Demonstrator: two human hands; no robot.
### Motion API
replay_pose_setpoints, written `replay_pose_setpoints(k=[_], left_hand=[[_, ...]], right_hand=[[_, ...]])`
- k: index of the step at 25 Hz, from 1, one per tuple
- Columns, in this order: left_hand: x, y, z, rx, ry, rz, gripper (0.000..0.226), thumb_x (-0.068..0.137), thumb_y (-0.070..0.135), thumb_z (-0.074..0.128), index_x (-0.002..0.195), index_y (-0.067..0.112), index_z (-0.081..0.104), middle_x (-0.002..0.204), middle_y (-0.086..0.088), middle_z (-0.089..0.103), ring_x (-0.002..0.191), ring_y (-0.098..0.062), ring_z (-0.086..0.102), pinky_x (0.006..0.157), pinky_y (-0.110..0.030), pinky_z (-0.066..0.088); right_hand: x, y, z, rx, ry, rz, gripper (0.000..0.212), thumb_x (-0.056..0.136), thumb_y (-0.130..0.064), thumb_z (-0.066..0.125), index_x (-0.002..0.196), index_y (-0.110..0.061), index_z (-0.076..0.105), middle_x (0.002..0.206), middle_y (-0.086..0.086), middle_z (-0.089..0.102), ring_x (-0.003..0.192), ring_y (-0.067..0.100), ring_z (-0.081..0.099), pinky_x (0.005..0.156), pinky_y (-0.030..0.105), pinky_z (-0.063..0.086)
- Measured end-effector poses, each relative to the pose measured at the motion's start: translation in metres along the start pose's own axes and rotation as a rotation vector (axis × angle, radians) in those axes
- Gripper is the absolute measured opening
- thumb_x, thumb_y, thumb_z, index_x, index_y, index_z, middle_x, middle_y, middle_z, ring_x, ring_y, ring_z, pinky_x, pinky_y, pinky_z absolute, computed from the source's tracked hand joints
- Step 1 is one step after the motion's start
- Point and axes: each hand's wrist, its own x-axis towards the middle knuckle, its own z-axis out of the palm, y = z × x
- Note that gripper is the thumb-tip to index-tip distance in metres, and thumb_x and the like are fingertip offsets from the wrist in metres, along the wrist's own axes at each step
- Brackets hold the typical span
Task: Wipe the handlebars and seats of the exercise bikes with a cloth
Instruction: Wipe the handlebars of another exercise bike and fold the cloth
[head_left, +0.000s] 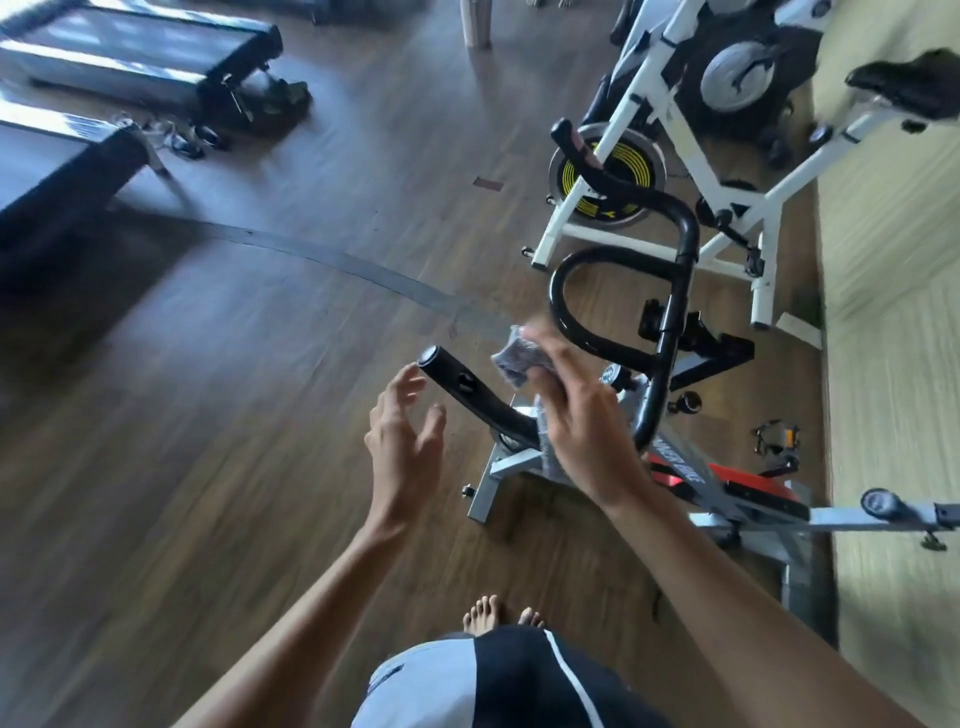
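A grey and red exercise bike (727, 483) stands in front of me with black looping handlebars (675, 312). Their near left grip (457, 382) ends in a round cap. My right hand (582, 415) holds a crumpled dark cloth (514, 358) just above the bars, between the left grip and the loop. My left hand (405, 436) hovers beside the left grip with fingers spread, holding nothing. A second, white exercise bike (737, 171) stands further back, its black seat (904, 83) at the right edge.
Two treadmills (130, 57) lie at the far left on the wooden floor (260, 364). A pale wall (893, 312) runs along the right, close behind both bikes. My bare feet (498, 616) stand just left of the near bike's base. A loose pedal (776, 439) lies by the wall.
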Motion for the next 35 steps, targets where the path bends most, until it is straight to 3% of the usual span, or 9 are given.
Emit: replay_pose_setpoints(k=[6, 10, 13, 17, 23, 26, 29, 32, 35], left_hand=[[0.017, 0.008, -0.016, -0.436, -0.171, -0.066, 0.028, 0.097, 0.006, 0.052, 0.116, 0.015, 0.071, 0.108, 0.003, 0.074, 0.102, -0.008, 0.067, 0.095, -0.034, 0.053], [0.017, 0.011, -0.016, -0.524, -0.18, -0.12, 0.031, 0.079, 0.008, 0.045, 0.089, 0.016, 0.074, 0.084, 0.0, 0.073, 0.083, -0.016, 0.065, 0.082, -0.042, 0.055], [0.017, 0.01, -0.013, -0.545, -0.144, -0.123, 0.03, 0.076, 0.008, 0.04, 0.076, 0.014, 0.07, 0.076, -0.002, 0.07, 0.077, -0.019, 0.064, 0.08, -0.042, 0.054], [0.013, 0.012, -0.008, -0.572, -0.106, -0.176, 0.032, 0.078, 0.014, 0.039, 0.08, 0.011, 0.07, 0.081, -0.006, 0.072, 0.08, -0.022, 0.067, 0.079, -0.04, 0.054], [0.002, 0.031, 0.026, -0.439, 0.23, -0.319, 0.035, 0.084, 0.034, 0.039, 0.086, 0.019, 0.071, 0.086, -0.003, 0.074, 0.087, -0.029, 0.068, 0.086, -0.053, 0.053], [-0.004, 0.044, 0.036, -0.398, 0.258, -0.324, 0.027, 0.094, 0.031, 0.05, 0.11, 0.015, 0.066, 0.104, -0.004, 0.071, 0.1, -0.025, 0.066, 0.094, -0.046, 0.051], [-0.024, 0.051, 0.054, -0.269, 0.281, -0.304, 0.047, 0.096, 0.019, 0.056, 0.141, 0.013, 0.045, 0.134, -0.007, 0.051, 0.128, -0.021, 0.044, 0.112, -0.039, 0.033], [-0.052, 0.052, 0.074, -0.063, 0.333, -0.159, 0.056, 0.095, 0.017, 0.054, 0.148, 0.014, 0.035, 0.149, -0.006, 0.035, 0.139, -0.017, 0.026, 0.116, -0.028, 0.016], [-0.062, 0.033, 0.084, 0.302, 0.247, 0.081, 0.049, 0.096, 0.023, 0.045, 0.145, 0.016, 0.043, 0.161, -0.003, 0.027, 0.149, -0.019, 0.016, 0.121, -0.035, 0.016]], right_hand=[[0.014, -0.011, 0.084, -0.116, -0.022, -0.135, 0.051, 0.105, -0.029, 0.045, 0.151, -0.009, 0.039, 0.159, 0.013, 0.034, 0.149, 0.025, 0.031, 0.116, 0.048, 0.035], [0.017, -0.008, 0.1, -0.313, 0.057, -0.139, 0.053, 0.106, -0.041, 0.037, 0.154, -0.018, 0.031, 0.157, 0.006, 0.038, 0.136, 0.025, 0.048, 0.102, 0.045, 0.048], [0.019, -0.007, 0.1, -0.351, 0.037, -0.16, 0.056, 0.104, -0.036, 0.045, 0.154, -0.02, 0.025, 0.15, 0.006, 0.043, 0.128, 0.026, 0.054, 0.093, 0.045, 0.053], [0.011, 0.002, 0.089, -0.349, -0.023, -0.144, 0.063, 0.101, -0.038, 0.05, 0.154, -0.018, 0.021, 0.145, 0.009, 0.048, 0.125, 0.027, 0.056, 0.091, 0.042, 0.056], [-0.008, 0.021, 0.074, -0.566, 0.014, -0.179, 0.058, 0.1, -0.043, 0.04, 0.147, -0.01, 0.037, 0.129, 0.007, 0.062, 0.101, 0.022, 0.07, 0.069, 0.033, 0.059], [-0.018, 0.037, 0.054, -0.705, -0.017, -0.245, 0.056, 0.097, -0.041, 0.046, 0.14, -0.006, 0.051, 0.114, 0.008, 0.069, 0.082, 0.022, 0.073, 0.062, 0.032, 0.057], [-0.024, 0.049, 0.041, -0.724, -0.086, -0.27, 0.054, 0.099, -0.042, 0.04, 0.139, -0.007, 0.051, 0.11, 0.008, 0.07, 0.084, 0.021, 0.073, 0.065, 0.033, 0.058], [-0.03, 0.059, 0.028, -0.72, -0.113, -0.326, 0.053, 0.101, -0.038, 0.032, 0.137, -0.006, 0.054, 0.114, 0.009, 0.069, 0.09, 0.021, 0.072, 0.074, 0.034, 0.059], [-0.039, 0.071, 0.01, -0.68, -0.135, -0.377, 0.048, 0.103, -0.037, 0.037, 0.139, -0.01, 0.053, 0.124, 0.009, 0.065, 0.096, 0.023, 0.07, 0.084, 0.038, 0.057]])
